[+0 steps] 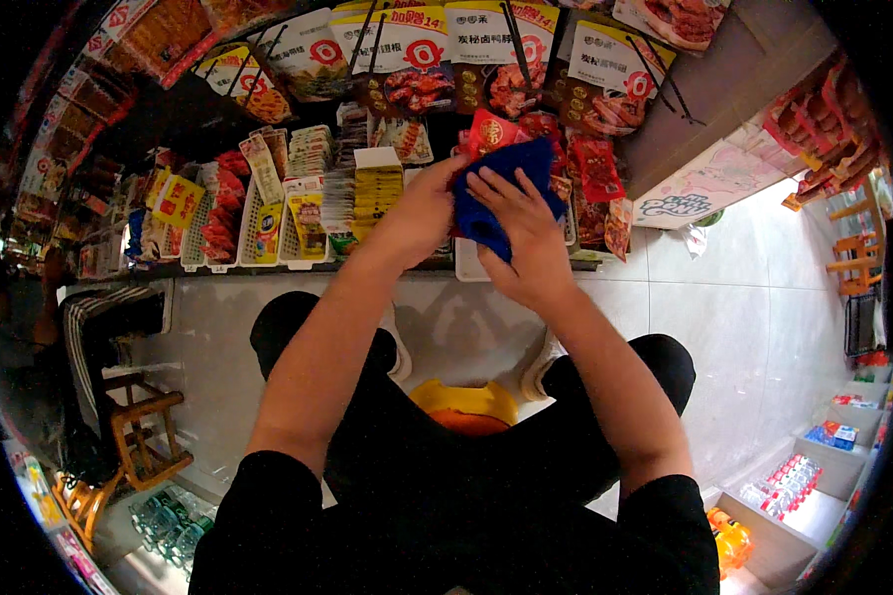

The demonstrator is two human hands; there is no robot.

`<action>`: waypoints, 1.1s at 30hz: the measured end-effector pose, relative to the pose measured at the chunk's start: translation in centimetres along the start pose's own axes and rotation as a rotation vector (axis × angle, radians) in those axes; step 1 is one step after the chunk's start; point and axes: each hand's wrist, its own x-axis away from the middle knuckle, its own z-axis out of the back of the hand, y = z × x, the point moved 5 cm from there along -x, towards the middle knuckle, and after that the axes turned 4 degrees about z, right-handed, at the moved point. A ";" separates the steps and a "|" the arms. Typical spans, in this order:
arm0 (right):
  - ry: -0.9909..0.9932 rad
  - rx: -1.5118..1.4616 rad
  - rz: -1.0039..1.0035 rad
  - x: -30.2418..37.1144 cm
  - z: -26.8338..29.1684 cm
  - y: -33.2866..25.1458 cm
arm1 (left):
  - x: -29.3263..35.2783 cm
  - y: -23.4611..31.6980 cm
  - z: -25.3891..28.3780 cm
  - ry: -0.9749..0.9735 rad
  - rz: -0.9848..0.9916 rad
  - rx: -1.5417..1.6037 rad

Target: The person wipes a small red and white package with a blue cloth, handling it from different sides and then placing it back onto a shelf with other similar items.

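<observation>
Left grip: bent beside red packet, closure not determinable. Right grip: fingers extended, flat on blue cloth overlapping the packet, upper centre of frame.

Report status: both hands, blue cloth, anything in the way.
Right hand spread on blue cloth. Left hand at cloth's left edge, grip unclear. Red packet showing behind cloth; hanging snack packets just beyond.

Two hands meet at a blue cloth.
</observation>
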 end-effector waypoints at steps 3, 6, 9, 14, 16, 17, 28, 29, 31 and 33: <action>-0.053 0.110 0.111 -0.1 0.3 0.7 | 0.3 0.1 -0.2 -0.065 0.130 0.221; 0.023 0.161 0.024 -0.7 1.1 2.3 | 0.1 -0.5 0.1 -0.150 0.013 -0.120; 0.088 0.018 -0.313 0.3 1.0 4.4 | 0.6 -0.4 -1.2 -0.199 0.057 -0.091; 0.017 0.035 -0.052 0.6 -0.9 0.5 | 0.7 -0.4 0.0 -0.072 0.072 -0.166; -0.025 0.026 0.006 0.5 -0.8 0.1 | 0.9 -0.2 0.3 -0.005 0.093 -0.165; -0.024 0.024 0.009 0.3 -0.4 0.1 | 0.9 0.0 0.2 -0.015 0.062 -0.115; 0.258 -0.166 -0.537 0.0 0.2 3.1 | -0.9 -1.0 -2.4 -0.100 0.062 0.437; 0.266 -0.122 -0.445 0.0 -0.5 2.3 | -0.9 -1.0 -2.4 -0.100 0.065 0.438; 0.240 -0.142 -0.408 0.4 -0.9 1.6 | -0.9 -1.3 -2.0 -0.038 0.123 0.462; 0.217 -0.162 -0.367 0.7 -1.4 1.1 | -0.9 -1.3 -1.7 -0.029 0.098 0.476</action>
